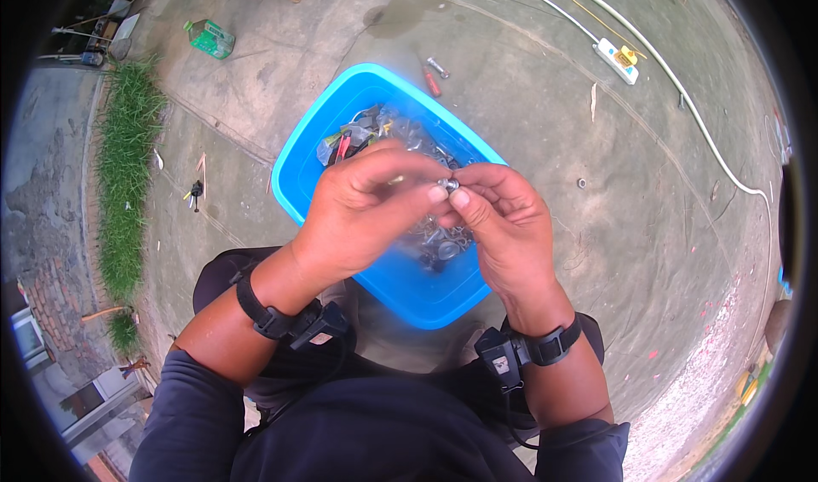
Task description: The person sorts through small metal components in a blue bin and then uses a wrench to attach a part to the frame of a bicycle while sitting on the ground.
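Observation:
A small shiny metal piece [449, 185], too small to name exactly, is pinched between both hands above the blue tub [426, 307]. My left hand [362, 205] closes on its left side with thumb and index finger. My right hand [514, 230] grips the other side, also with thumb and fingertips, so the two hands nearly touch. Beneath them the tub holds a heap of mixed metal hardware [445, 248], clear plastic bags and a red-handled item [343, 147]. My hands hide much of this heap.
Beyond the tub, a silver bolt [438, 67] and a red cylindrical piece [432, 81] lie on the concrete. To the right sits a nut [581, 183]. A white power strip [616, 61] with cables is at far right, a green bottle [210, 39] at far left.

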A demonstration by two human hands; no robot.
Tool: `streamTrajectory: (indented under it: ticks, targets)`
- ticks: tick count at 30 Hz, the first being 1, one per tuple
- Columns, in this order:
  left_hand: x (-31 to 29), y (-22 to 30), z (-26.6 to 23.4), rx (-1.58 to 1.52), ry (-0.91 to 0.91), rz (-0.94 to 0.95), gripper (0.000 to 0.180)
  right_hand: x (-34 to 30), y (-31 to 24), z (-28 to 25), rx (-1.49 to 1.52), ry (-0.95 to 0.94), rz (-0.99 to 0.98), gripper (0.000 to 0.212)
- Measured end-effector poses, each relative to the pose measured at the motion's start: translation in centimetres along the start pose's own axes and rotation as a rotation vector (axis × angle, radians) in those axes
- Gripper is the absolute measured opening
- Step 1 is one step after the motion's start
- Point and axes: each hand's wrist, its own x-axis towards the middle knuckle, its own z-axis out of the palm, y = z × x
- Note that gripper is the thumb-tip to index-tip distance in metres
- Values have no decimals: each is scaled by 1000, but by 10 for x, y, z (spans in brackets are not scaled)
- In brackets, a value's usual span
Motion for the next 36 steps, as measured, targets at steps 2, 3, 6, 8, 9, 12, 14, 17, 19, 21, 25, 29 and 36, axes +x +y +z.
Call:
streamTrajectory:
  ticks: [2, 3, 6, 8, 9, 12, 14, 17, 19, 21, 25, 29, 36]
  targets:
    - [0, -2, 1, -38, 9, 2, 15, 0, -1, 1, -4, 0, -5, 19]
    - [0, -3, 1, -28, 7, 17, 15, 0, -2, 1, -2, 1, 5, 18]
    - [1, -3, 0, 15, 1, 42, 16, 1, -3, 0, 17, 0, 31, 17]
    - [1, 2, -1, 56, -6, 35, 16, 1, -2, 0, 40, -3, 46, 17]
    - [1, 2, -1, 83, 0, 67, 16, 1, -2, 0, 44, -6, 52, 17]
    - [2, 1, 0, 149, 12, 131, 17, 1, -1, -2, 58, -14, 74, 17]
    - [2, 0, 0, 172, 11, 134, 18, 2, -2, -3, 71, -16, 93, 17]
    - [3, 0, -2, 195, 4, 144, 18, 2, -4, -3, 92, -17, 133, 18]
    - [3, -1, -2, 171, 13, 133, 18, 2, -4, 0, 112, -27, 128, 19]
    - [3, 0, -3, 180, 11, 137, 18, 1, -4, 0, 123, -32, 135, 19]
    - [4, 2, -5, 241, 1, 171, 18, 2, -1, -3, 129, -54, 157, 19]
    - [4, 2, -6, 245, -4, 164, 18, 1, -2, -5, 99, -103, 171, 20]
    - [4, 3, -4, 200, -21, 153, 18, 3, -6, 0, 69, -98, 163, 24]
